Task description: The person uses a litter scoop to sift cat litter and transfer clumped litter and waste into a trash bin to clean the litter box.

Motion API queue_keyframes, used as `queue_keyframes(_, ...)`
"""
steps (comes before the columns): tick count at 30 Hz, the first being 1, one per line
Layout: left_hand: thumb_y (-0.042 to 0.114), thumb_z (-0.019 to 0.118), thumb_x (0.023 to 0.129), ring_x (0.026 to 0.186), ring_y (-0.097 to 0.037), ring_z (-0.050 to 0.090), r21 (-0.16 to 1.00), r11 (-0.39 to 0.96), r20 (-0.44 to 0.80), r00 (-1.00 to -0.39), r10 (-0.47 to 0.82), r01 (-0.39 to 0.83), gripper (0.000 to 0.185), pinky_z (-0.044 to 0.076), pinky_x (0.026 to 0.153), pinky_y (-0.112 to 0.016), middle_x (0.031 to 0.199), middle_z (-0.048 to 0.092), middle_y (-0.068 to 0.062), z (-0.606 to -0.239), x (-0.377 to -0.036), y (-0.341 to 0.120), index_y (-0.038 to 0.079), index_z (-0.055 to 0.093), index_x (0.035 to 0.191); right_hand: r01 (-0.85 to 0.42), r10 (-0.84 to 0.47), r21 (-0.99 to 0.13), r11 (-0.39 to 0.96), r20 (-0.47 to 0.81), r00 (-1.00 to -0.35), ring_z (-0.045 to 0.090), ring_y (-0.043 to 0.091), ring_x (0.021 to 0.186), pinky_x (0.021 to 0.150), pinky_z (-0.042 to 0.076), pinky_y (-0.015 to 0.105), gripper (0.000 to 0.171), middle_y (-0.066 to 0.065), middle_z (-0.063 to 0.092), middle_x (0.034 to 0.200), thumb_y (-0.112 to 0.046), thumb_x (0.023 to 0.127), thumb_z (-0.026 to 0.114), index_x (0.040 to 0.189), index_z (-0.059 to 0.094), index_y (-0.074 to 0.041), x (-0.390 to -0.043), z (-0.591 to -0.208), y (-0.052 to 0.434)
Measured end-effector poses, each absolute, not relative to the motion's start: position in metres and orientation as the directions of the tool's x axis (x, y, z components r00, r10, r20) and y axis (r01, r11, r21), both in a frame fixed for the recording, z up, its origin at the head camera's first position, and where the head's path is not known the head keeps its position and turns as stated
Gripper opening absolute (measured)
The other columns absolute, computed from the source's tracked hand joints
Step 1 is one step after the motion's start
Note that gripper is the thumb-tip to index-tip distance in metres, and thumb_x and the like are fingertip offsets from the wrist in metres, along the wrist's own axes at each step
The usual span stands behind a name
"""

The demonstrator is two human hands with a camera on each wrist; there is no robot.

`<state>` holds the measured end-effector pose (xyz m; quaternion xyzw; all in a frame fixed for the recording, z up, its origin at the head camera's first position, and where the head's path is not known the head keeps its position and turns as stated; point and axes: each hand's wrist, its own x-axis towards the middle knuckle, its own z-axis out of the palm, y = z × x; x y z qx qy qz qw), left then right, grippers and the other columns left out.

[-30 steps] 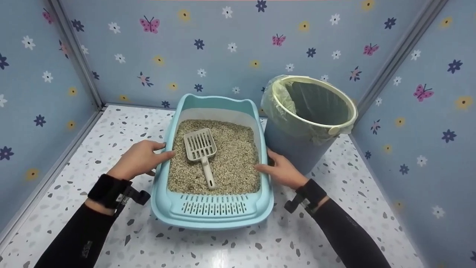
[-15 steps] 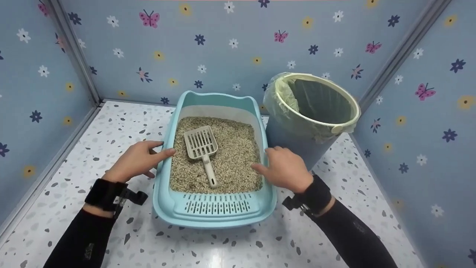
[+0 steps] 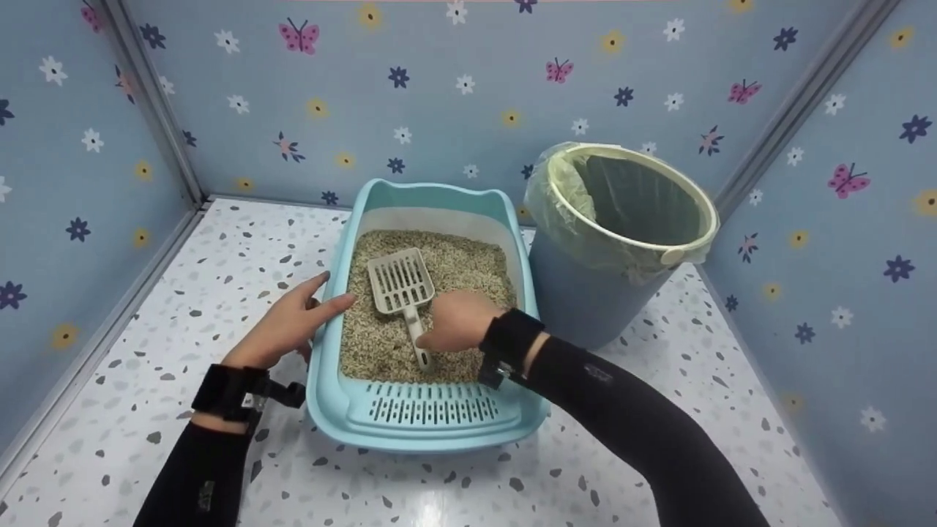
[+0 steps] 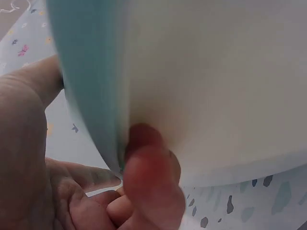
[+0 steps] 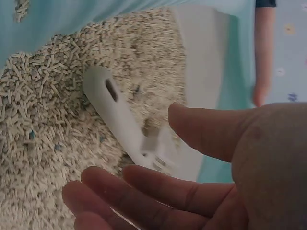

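Observation:
A light blue litter box (image 3: pixel 428 438) stands on the floor, holding tan pellet litter (image 3: pixel 461 252). On the litter lies a beige slotted litter scoop (image 3: pixel 413 319), its handle towards me. My left hand (image 3: pixel 282 326) grips the box's left rim, thumb over the top and fingers around the outer underside. My right hand (image 3: pixel 463 320) reaches inside over the scoop's handle. In the right wrist view its thumb and fingers are spread either side of the handle (image 5: pixel 120 115), with a gap around it. The right hand's fingers are mostly hidden in the head view.
Close on the box's right stands a blue bin (image 3: pixel 585 293) with a cream rim ring and a translucent yellowish liner (image 3: pixel 560 219). Patterned blue wall panels (image 3: pixel 432 55) enclose the back and both sides. The floor (image 3: pixel 351 490) is white with grey flecks.
My right hand has left the box's right rim and moved left, over the scoop's handle. My left hand stays at the left rim. Box, scoop and bin keep their places.

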<state>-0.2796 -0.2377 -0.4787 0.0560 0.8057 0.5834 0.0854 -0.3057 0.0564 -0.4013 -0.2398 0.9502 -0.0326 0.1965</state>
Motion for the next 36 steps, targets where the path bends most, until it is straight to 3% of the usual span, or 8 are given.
queue_keyframes(6,0.057,0.068,0.109,0.061,-0.023,0.071,0.957,0.292,-0.062,-0.980,0.188,-0.004,0.101,0.058,0.044,-0.038,0.120,0.074,-0.033,-0.486,-0.282,-0.232,0.016,0.011,0.181,-0.435,-0.464,-0.166,0.885,-0.402,-0.789,0.052,0.014,0.050,0.053,0.047,0.033,0.050,-0.006,0.056,0.057,-0.048,0.103,0.076,0.065,0.069,-0.017,-0.312,-0.417,0.043)
queue_keyframes(10,0.051,0.070,0.110,0.081,-0.028,0.078,0.970,0.242,-0.013,-0.987,0.163,0.027,0.099,0.064,0.058,-0.036,0.130,0.071,-0.035,-0.496,-0.283,-0.228,0.017,0.010,0.181,-0.431,-0.465,-0.177,0.885,-0.387,-0.796,0.055,0.015,0.053,0.052,0.048,0.033,0.045,-0.005,0.060,0.061,-0.046,0.103,0.078,0.071,0.077,-0.015,-0.316,-0.423,0.040)
queue_keyframes(13,0.047,0.071,0.110,0.106,-0.041,0.079,0.979,0.200,0.008,-0.990,0.140,0.036,0.097,0.069,0.075,-0.042,0.141,0.066,-0.037,-0.501,-0.282,-0.227,0.017,0.012,0.181,-0.450,-0.480,-0.172,0.877,-0.376,-0.792,0.053,0.015,0.053,0.054,0.048,0.033,0.050,-0.006,0.057,0.058,-0.049,0.104,0.078,0.064,0.071,-0.018,-0.319,-0.430,0.038)
queue_keyframes(15,0.046,0.072,0.110,0.111,-0.046,0.077,0.981,0.188,0.016,-0.992,0.124,0.039,0.096,0.070,0.078,-0.044,0.141,0.065,-0.038,-0.504,-0.281,-0.227,0.017,0.014,0.181,-0.471,-0.500,-0.172,0.865,-0.371,-0.782,0.049,0.014,0.052,0.056,0.046,0.032,0.054,-0.007,0.052,0.055,-0.047,0.105,0.078,0.060,0.065,-0.020,-0.321,-0.434,0.037)
queue_keyframes(21,0.045,0.069,0.111,0.110,-0.045,0.078,0.980,0.187,0.042,-0.993,0.112,0.063,0.093,0.069,0.081,-0.041,0.139,0.067,-0.037,-0.506,-0.281,-0.224,0.014,0.016,0.180,-0.479,-0.508,-0.174,0.860,-0.366,-0.780,0.041,0.013,0.048,0.058,0.040,0.030,0.056,-0.007,0.041,0.052,-0.032,0.108,0.072,0.057,0.052,-0.022,-0.328,-0.434,0.041)
queue_keyframes(28,0.043,0.068,0.113,0.105,-0.043,0.079,0.984,0.163,0.046,-0.993,0.112,0.064,0.091,0.069,0.081,-0.044,0.135,0.069,-0.037,-0.506,-0.282,-0.225,0.014,0.014,0.180,-0.332,-0.465,-0.389,0.859,-0.321,-0.825,0.045,0.013,0.044,0.052,0.036,0.028,0.050,-0.004,0.046,0.050,-0.016,0.107,0.071,0.061,0.052,-0.018,-0.346,-0.419,0.055)
queue_keyframes(32,0.042,0.067,0.113,0.106,-0.042,0.079,0.982,0.176,0.053,-0.992,0.112,0.072,0.091,0.069,0.082,-0.040,0.135,0.069,-0.038,-0.507,-0.282,-0.227,0.013,0.013,0.180,-0.319,-0.460,-0.392,0.863,-0.348,-0.817,0.042,0.012,0.048,0.052,0.034,0.028,0.031,-0.003,0.045,0.057,-0.005,0.106,0.062,0.077,0.054,-0.012,-0.356,-0.409,0.059)
queue_keyframes(36,0.043,0.065,0.114,0.106,-0.039,0.079,0.980,0.186,0.047,-0.992,0.113,0.068,0.090,0.068,0.081,-0.037,0.133,0.070,-0.036,-0.508,-0.280,-0.229,0.014,0.013,0.180,-0.360,-0.475,-0.341,0.868,-0.361,-0.803,0.032,0.013,0.056,0.057,0.031,0.029,0.030,-0.003,0.035,0.066,-0.002,0.104,0.057,0.079,0.047,-0.015,-0.359,-0.402,0.065)
